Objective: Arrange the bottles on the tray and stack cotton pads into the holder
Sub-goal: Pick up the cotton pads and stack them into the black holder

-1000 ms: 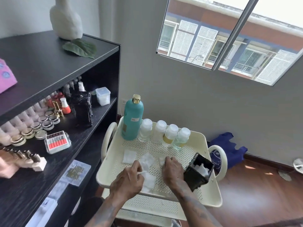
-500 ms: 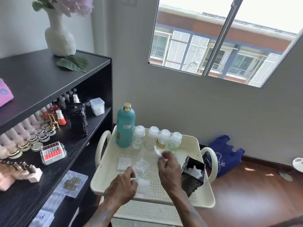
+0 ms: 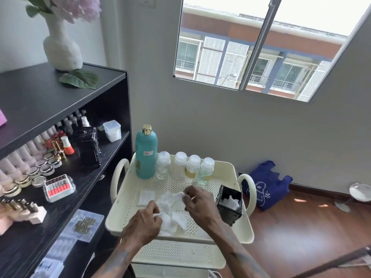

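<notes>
A cream perforated tray (image 3: pixel 224 167) tops a cart. Along its far edge stand a tall teal bottle (image 3: pixel 146 153) with a gold cap and several small clear bottles (image 3: pixel 192 167) with white caps. White cotton pads (image 3: pixel 172 215) lie loose in the tray's middle, and one pad (image 3: pixel 146 198) lies apart to the left. My left hand (image 3: pixel 143 223) pinches a pad at the pile's near left. My right hand (image 3: pixel 197 205) pinches another pad over the pile. A black square holder (image 3: pixel 229 205) with pads inside stands at the tray's right, just beside my right hand.
A black shelf unit (image 3: pixel 60 101) stands to the left, holding nail polish bottles, jars, a black box (image 3: pixel 86 146) and a drill-bit case (image 3: pixel 59 188). A white vase (image 3: pixel 61 47) sits on top. A blue bag (image 3: pixel 267 187) lies on the wooden floor at the right.
My right hand came down from its raised position and now pinches a pad over the pile. My left hand stayed on its pad. The camera tilted upward.
</notes>
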`<action>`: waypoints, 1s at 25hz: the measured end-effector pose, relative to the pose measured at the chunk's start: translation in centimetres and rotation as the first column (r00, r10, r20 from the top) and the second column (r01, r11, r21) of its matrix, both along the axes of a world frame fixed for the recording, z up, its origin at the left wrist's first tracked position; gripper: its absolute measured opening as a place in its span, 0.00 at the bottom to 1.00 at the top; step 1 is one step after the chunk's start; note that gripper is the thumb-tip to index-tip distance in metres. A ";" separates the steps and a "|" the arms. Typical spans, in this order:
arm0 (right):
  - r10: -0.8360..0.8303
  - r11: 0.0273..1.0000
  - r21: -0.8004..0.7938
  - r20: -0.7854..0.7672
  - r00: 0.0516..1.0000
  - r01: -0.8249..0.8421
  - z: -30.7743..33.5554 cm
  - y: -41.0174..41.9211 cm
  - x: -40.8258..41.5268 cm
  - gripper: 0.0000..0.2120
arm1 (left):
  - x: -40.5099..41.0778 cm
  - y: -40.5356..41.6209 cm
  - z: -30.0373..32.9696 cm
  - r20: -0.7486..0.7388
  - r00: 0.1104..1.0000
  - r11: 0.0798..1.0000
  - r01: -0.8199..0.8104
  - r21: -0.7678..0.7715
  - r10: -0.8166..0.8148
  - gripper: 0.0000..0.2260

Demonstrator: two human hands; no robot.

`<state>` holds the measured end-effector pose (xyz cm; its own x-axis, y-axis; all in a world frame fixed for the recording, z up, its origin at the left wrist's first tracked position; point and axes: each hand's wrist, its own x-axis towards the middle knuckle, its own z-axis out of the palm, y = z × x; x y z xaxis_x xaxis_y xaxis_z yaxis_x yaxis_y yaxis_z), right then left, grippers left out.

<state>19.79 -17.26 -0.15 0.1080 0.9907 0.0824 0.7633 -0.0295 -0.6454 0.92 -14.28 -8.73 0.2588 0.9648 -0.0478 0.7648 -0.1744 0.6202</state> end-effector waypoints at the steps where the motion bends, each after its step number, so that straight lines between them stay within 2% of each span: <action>1: -0.027 1.000 0.003 -0.082 0.996 0.027 0.9 -0.4 -0.1 0.07 | -0.1 0.0 -0.2 0.004 1.000 1.000 -0.008 -0.003 0.008 0.03; 4: -0.067 0.993 -0.115 -0.328 0.942 0.031 4.1 -2.1 1.5 0.05 | -0.1 0.1 -0.6 0.019 1.000 1.000 -0.008 0.002 0.008 0.01; 6: -0.116 0.993 -0.032 -0.374 0.920 0.112 6.8 -3.3 4.1 0.04 | -0.2 0.3 -1.0 0.029 1.000 1.000 0.003 -0.001 -0.003 0.01; 7: -0.150 0.977 0.090 -0.354 0.923 0.193 8.3 -3.8 5.7 0.03 | -0.2 0.3 -1.0 0.032 0.999 1.000 0.005 -0.004 -0.005 0.02; 9: -0.237 0.852 0.428 -0.199 0.951 0.302 10.9 -4.8 8.9 0.02 | -0.1 0.4 -0.9 0.038 0.999 1.000 -0.005 -0.004 0.005 0.02; 10: -0.285 0.768 0.575 -0.086 0.955 0.281 11.5 -5.3 9.8 0.02 | 0.0 0.4 -1.0 0.044 0.999 1.000 -0.009 0.002 0.009 0.02; 11: -0.329 0.711 0.665 0.026 0.944 0.229 11.5 -5.7 10.2 0.02 | 0.0 0.3 -0.9 0.052 0.999 1.000 -0.009 0.006 0.009 0.02; 12: -0.354 0.708 0.685 0.137 0.925 0.169 10.7 -6.0 10.2 0.02 | 0.0 0.3 -0.8 0.062 0.998 1.000 -0.010 0.005 0.009 0.03; 14: -0.327 0.825 0.560 0.363 0.873 0.076 7.4 -6.3 9.5 0.03 | -0.2 0.2 -0.6 0.073 0.997 1.000 -0.008 0.001 0.008 0.04; 16: -0.201 0.966 0.242 0.504 0.840 0.086 4.0 -6.4 8.6 0.07 | -0.4 0.0 -0.6 0.066 0.998 1.000 -0.015 -0.005 0.015 0.03; 17: -0.151 0.988 0.077 0.529 0.835 0.131 3.1 -6.4 8.6 0.11 | -0.4 -0.1 -0.6 0.061 0.998 1.000 -0.016 -0.007 0.016 0.03; 19: -0.080 0.968 -0.169 0.496 0.865 0.186 2.7 -5.9 8.9 0.19 | -0.3 -0.1 -0.4 0.054 0.999 1.000 -0.011 0.000 0.011 0.02; 21: -0.009 0.935 -0.309 0.465 0.885 0.173 3.2 -5.2 8.8 0.26 | -0.1 0.0 -0.3 0.056 0.998 1.000 -0.009 0.010 0.008 0.02; 23: 0.070 0.904 -0.409 0.429 0.900 0.125 3.7 -4.6 8.5 0.28 | -0.2 0.0 -0.2 0.053 0.998 1.000 -0.023 0.011 0.022 0.02; 25: 0.079 0.919 -0.386 0.388 0.918 0.084 3.9 -4.9 8.8 0.26 | -0.4 -0.2 -0.2 0.056 0.998 1.000 -0.030 -0.003 0.030 0.02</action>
<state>28.61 -22.19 3.73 0.1504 0.9505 -0.2719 0.9480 -0.2167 -0.2329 0.56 -14.48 -8.94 0.2322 0.9720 -0.0357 0.7337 -0.1510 0.6625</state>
